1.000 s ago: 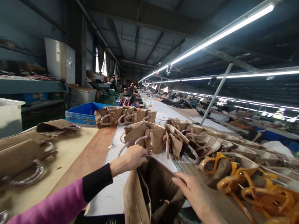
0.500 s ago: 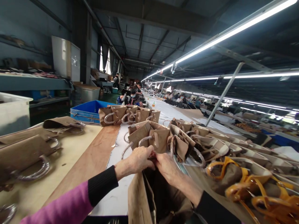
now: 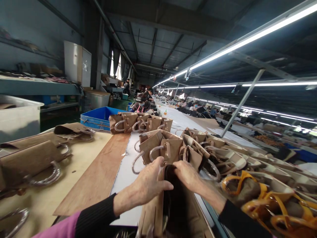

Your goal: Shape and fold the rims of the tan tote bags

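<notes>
A tan handbag [image 3: 151, 211] stands in front of me with its dark mouth facing up. My left hand [image 3: 147, 181] is at the bag's far left rim, thumb stretched out over the mouth and apart from the fingers. On the far right rim, my right hand [image 3: 187, 173] grips the edge, its fingertips partly hidden inside. Just beyond both hands stands another tan handbag [image 3: 173, 148] with plastic-wrapped handles.
Many tan bags [image 3: 230, 158] crowd the right side, some with orange straps [image 3: 282, 208]. More bags [image 3: 29, 162] lie on the left board [image 3: 91, 155]. Behind are a blue bin [image 3: 95, 118], a row of bags [image 3: 123, 122] and a seated person [image 3: 142, 104]. A slanted metal post [image 3: 242, 102] rises at right.
My hands were together at the far end of the bag's mouth; now they are apart. The left thumb has spread, and the bag's mouth is wider and shows more of its inside.
</notes>
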Available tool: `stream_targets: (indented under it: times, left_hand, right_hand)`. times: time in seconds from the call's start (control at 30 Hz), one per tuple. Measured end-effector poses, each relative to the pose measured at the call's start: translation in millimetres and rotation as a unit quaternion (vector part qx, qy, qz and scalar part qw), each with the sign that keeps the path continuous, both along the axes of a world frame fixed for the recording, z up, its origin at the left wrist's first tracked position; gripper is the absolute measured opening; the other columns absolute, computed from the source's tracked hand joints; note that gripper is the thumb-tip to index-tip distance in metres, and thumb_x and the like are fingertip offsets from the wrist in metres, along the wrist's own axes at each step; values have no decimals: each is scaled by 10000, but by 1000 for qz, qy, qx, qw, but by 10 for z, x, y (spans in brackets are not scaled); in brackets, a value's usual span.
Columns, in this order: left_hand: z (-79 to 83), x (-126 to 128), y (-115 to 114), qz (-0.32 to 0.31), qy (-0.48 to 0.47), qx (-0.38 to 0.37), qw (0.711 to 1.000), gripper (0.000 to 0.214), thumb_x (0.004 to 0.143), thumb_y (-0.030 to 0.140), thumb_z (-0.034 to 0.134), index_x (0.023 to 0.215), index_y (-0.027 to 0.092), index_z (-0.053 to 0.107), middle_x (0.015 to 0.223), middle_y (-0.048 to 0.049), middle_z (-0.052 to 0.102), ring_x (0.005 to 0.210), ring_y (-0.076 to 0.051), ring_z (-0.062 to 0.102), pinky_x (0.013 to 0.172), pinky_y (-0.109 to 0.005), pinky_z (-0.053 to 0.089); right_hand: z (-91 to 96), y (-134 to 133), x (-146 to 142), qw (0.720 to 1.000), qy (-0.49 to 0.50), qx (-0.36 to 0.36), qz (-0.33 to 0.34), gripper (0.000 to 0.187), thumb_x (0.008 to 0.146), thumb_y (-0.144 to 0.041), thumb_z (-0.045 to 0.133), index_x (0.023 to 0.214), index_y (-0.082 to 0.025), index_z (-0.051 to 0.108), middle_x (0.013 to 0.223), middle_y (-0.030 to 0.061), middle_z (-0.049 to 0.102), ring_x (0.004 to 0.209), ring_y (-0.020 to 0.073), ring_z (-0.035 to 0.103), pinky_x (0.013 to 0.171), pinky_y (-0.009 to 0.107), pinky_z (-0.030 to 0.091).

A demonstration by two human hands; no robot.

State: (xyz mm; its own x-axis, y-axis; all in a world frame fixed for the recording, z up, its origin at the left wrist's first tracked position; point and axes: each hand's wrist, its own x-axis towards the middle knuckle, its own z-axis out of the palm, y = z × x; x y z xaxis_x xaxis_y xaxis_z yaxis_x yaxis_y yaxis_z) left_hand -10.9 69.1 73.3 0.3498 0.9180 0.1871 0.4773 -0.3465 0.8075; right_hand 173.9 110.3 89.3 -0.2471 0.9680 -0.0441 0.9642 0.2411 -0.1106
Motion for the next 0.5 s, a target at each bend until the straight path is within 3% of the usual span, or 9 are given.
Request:
stream_targets:
  times: [0.07,0.17,0.3,0.4,0.5]
  left_hand:
    - [-12,-41,-146,-15,-27,-8,999,527,670,302,669,1141,207,453,1142,-63,568,1048,-233,516,885,-317,399]
    - [-165,-57,-245,-23,-30,-12,999,567,666,323,672,1179,226,451,1140,-54,580,1018,-235,533,844,-305,419]
    - [-465,33,-188,52,48,14,997,646,652,301,655,1247,202,424,1134,-92,584,956,-246,553,802,-322,417]
    - [-546,107,-133,81,86,2,993,403,679,314,607,1057,182,558,939,-58,633,821,-218,576,704,-291,415]
    - [-476,97,-94,48,104,-19,993,150,668,230,548,800,182,602,704,-1,605,676,-170,556,589,-236,376]
  right_hand:
    - [39,39,190,999,-5,1,-40,186,777,-196,480,695,-159,643,733,60,652,747,170,604,603,227,346]
    - [18,22,431,995,-13,5,-94,159,744,-229,515,665,-141,622,717,75,628,696,178,588,539,236,306]
    - [-126,-115,533,992,-15,1,-128,141,721,-237,527,676,-136,615,645,59,596,627,166,567,504,239,269]
    - [-203,-199,523,991,-9,-2,-133,147,733,-242,511,700,-143,614,645,46,591,616,150,560,504,231,272]
    - [-199,-242,537,993,-5,-1,-122,155,749,-259,510,703,-151,611,659,41,593,628,144,559,518,227,278]
